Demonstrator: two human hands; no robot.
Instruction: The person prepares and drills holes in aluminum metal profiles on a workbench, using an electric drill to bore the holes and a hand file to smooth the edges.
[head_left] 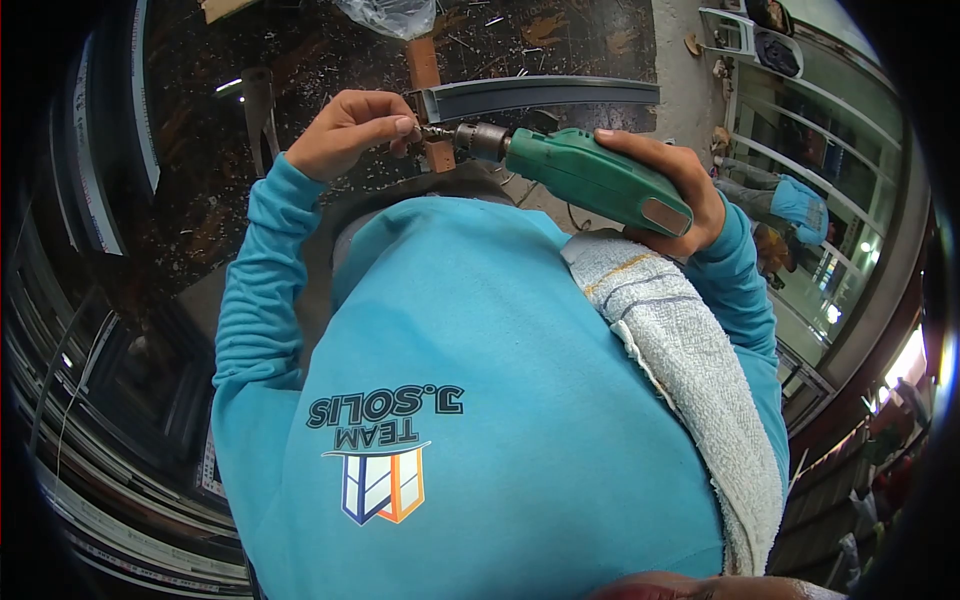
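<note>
My right hand [685, 185] is wrapped round the body of a green power drill [590, 175], which points left. The drill's metal chuck [481, 141] holds a thin bit [437, 131]. Just off the bit's tip is my left hand [355, 130], thumb and forefinger pinched together. Whatever sits between those fingertips is too small to make out. Right behind the bit lies a dark grey metal profile [540, 97], its left end close to my left fingers. A strip of wood [438, 156] shows below that end.
A dark work table [310, 60] is scattered with shavings. On it are a clear plastic bag [392, 14] and a dark flat tool [259, 115]. Long profiles [95, 170] stand at left. A towel [670, 320] hangs over my shoulder. Another person [795, 208] is at the right, near a chair [755, 45].
</note>
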